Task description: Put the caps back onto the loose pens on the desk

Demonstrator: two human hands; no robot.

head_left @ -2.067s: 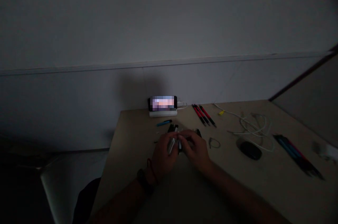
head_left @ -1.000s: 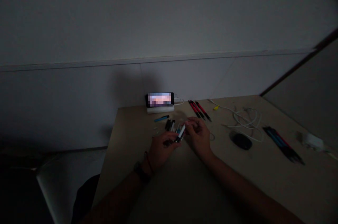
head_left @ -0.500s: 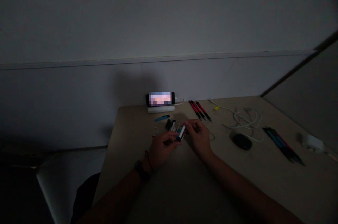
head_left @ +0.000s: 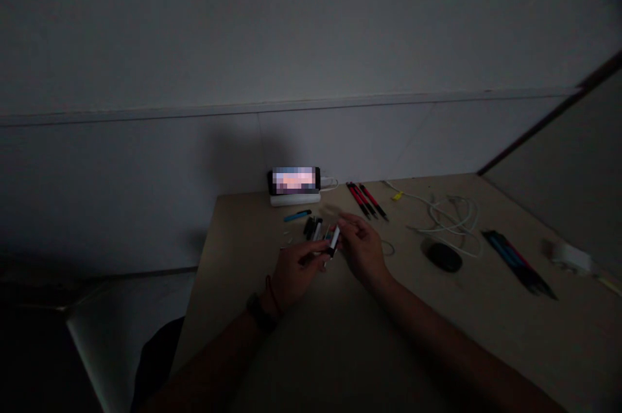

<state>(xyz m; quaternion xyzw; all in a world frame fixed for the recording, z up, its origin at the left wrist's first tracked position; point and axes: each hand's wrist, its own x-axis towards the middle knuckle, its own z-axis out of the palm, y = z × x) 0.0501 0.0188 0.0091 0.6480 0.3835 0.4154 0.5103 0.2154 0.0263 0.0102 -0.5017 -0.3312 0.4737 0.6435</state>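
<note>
Between my two hands is a small white stick-shaped piece with a black end [head_left: 335, 237], tilted over the desk. My left hand [head_left: 297, 273] pinches it near its lower, black end. At its upper end, the fingers of my right hand [head_left: 362, 247] are closed on it. Just behind my fingers lie several small black and white pieces [head_left: 313, 227], partly hidden by my hands. A blue stick-shaped piece with a black end [head_left: 297, 215] lies farther back. In this dim light I cannot make out the exact kind of the held piece.
A phone [head_left: 294, 181] with a lit screen leans on a white stand [head_left: 295, 200] by the wall. Red and black pens [head_left: 367, 201] lie at the back. To the right are a white cable [head_left: 454, 218], a black mouse [head_left: 444, 257], dark pens [head_left: 518, 264] and a white adapter [head_left: 573, 259].
Both hands keep hold of the white piece, with only slight finger movement. The whole view has shifted a little; things on the desk stay where they were.
</note>
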